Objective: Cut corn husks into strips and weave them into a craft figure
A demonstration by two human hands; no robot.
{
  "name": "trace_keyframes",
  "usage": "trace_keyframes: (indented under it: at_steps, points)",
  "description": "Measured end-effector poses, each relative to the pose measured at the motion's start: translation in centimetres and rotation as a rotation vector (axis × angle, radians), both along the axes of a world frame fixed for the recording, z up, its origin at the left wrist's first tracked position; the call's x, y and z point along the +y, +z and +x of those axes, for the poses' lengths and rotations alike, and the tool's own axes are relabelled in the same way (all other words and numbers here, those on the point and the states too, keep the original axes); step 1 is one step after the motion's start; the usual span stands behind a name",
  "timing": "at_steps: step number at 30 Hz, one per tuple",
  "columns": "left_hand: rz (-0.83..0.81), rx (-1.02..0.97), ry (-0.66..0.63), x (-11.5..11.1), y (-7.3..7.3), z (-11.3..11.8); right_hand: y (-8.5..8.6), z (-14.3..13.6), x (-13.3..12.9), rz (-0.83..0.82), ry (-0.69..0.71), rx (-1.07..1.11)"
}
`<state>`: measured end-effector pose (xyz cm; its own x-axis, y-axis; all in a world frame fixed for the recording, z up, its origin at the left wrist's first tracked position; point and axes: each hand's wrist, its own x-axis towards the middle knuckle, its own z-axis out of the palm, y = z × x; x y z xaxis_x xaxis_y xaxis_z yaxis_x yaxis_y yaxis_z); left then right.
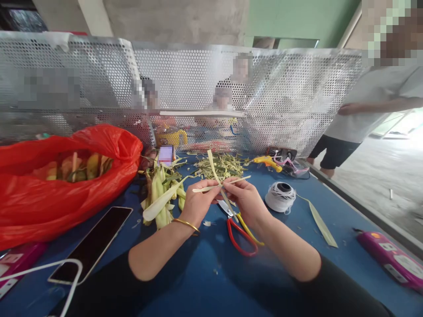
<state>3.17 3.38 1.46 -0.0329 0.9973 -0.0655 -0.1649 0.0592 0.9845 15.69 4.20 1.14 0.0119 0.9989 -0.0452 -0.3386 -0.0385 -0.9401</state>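
Note:
Several narrow pale husk strips [213, 166] cross each other between my two hands, fanning outward from one point. My left hand [200, 198], with a gold bangle at the wrist, pinches the crossing from the left. From the right, my right hand [243, 196] pinches the same crossing, its fingertips close to the left ones. Scissors [243, 237] with one red and one yellow handle lie on the blue table [211, 286] beneath the hands. Long pale green husks [160, 200] are piled beside my left hand. Right of my right hand stands a spool of white string [280, 197].
A red plastic bag [122, 149] and a phone [109, 233] lie left. Shredded scraps [218, 166], a yellow glue gun [267, 163] and glasses [291, 166] are behind. A purple box [390, 257] lies right. A perforated metal screen [191, 79] stands ahead; a person [370, 105] stands right.

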Motion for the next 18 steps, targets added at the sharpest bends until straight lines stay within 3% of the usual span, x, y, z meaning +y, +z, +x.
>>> trace_keyframes:
  at_steps: [5,9,14,18]
  points:
    - [0.017,0.008,0.024,0.0,-0.2,0.1,-0.1,-0.1,-0.1,0.204,-0.093,-0.318]
    - [0.044,0.033,0.017,0.1,-0.6,0.1,-0.6,0.0,0.1,0.276,-0.135,-0.468]
    - [0.133,0.054,-0.044,0.2,-1.0,-0.1,-0.5,0.2,0.4,0.275,-0.154,-0.459]
    - [0.115,-0.023,-0.220,0.2,-0.2,-0.6,0.4,1.1,0.7,0.270,-0.168,-0.411]
